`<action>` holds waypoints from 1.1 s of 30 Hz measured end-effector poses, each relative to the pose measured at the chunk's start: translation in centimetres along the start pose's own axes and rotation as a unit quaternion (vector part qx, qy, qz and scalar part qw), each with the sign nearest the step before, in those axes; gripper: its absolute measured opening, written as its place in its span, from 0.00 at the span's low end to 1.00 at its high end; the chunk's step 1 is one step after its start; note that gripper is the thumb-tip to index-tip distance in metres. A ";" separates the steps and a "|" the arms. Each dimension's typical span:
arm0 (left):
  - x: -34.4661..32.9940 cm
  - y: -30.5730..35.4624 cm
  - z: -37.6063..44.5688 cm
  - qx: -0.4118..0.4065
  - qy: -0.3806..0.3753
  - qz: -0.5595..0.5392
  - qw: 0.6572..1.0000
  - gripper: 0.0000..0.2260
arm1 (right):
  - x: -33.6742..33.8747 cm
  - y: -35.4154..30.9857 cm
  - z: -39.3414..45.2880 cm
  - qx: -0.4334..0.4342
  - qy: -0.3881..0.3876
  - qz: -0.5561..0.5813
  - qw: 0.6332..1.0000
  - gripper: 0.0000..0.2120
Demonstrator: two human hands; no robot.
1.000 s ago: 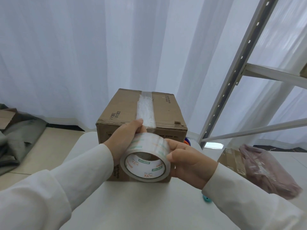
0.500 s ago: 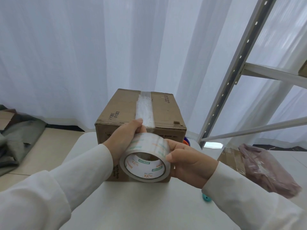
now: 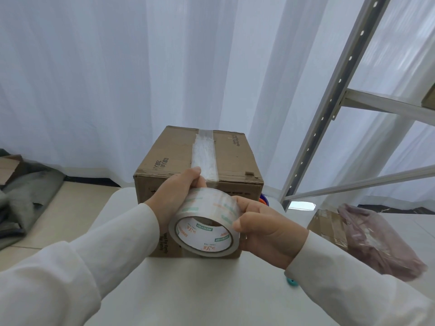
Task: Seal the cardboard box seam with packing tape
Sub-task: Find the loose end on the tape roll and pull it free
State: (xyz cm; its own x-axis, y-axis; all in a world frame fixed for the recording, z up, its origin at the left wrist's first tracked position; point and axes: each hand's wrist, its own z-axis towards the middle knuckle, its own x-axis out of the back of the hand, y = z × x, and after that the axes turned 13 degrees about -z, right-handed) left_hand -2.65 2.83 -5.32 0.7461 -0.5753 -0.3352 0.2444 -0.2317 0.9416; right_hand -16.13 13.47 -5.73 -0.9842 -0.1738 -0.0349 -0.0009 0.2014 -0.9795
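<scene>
A brown cardboard box (image 3: 169,156) stands on a white table (image 3: 188,290) in front of me. A strip of clear tape (image 3: 204,156) runs along its top seam from the far edge to the near edge. In front of the box's near face I hold a roll of clear packing tape (image 3: 207,222) between both hands. My left hand (image 3: 174,196) grips the roll's left side, its fingertips up at the box's near top edge by the end of the strip. From the right, my right hand (image 3: 266,229) grips the roll with the thumb on its rim.
A grey metal shelf frame (image 3: 329,102) rises at the right. A second box (image 3: 327,227) with a pink plastic bag (image 3: 374,241) on it sits low right. Grey cloth and cardboard (image 3: 21,198) lie on the floor at left. White curtains hang behind.
Both hands and the roll have stayed in place against the box's near edge. The view has shifted slightly.
</scene>
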 end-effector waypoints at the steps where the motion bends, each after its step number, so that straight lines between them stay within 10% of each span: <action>1: 0.0 0.1 0.0 0.000 0.002 -0.001 1.000 0.30 | 0.0 0.0 0.0 0.003 0.000 0.001 1.000 0.26; 8: 0.2 0.3 0.1 -0.006 0.002 -0.029 1.000 0.31 | -0.2 0.4 0.0 0.010 0.018 -0.020 1.000 0.33; 15: 0.8 -0.2 -0.1 -0.003 -0.007 0.037 0.999 0.29 | -1.0 0.3 -0.2 -0.020 0.053 -0.092 0.994 0.08; 20: 2.0 -0.3 0.2 -0.107 -0.006 0.107 0.989 0.19 | -0.8 -0.1 -0.6 -0.058 0.103 -0.112 0.987 0.14; 23: 2.2 -0.7 -0.6 -0.169 -0.082 0.273 0.944 0.09 | 0.1 0.3 -0.6 -0.130 0.161 -0.087 0.975 0.15; 27: 2.1 -1.4 -1.2 -0.207 -0.175 0.529 0.804 0.38 | 0.6 0.7 -0.8 -0.200 0.153 -0.018 0.968 0.17; 33: 2.1 -1.3 -1.0 -0.323 -0.192 0.555 0.742 0.25 | 1.3 1.1 -0.6 -0.229 0.161 0.014 0.960 0.24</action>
State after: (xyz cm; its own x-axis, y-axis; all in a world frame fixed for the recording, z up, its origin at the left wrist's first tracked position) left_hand -0.82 2.68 -7.22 0.5090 -0.3406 0.7905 -0.0498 0.9052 0.4220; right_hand -17.54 13.98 -6.72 -0.9888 0.1292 0.0749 0.0211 0.6175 -0.7863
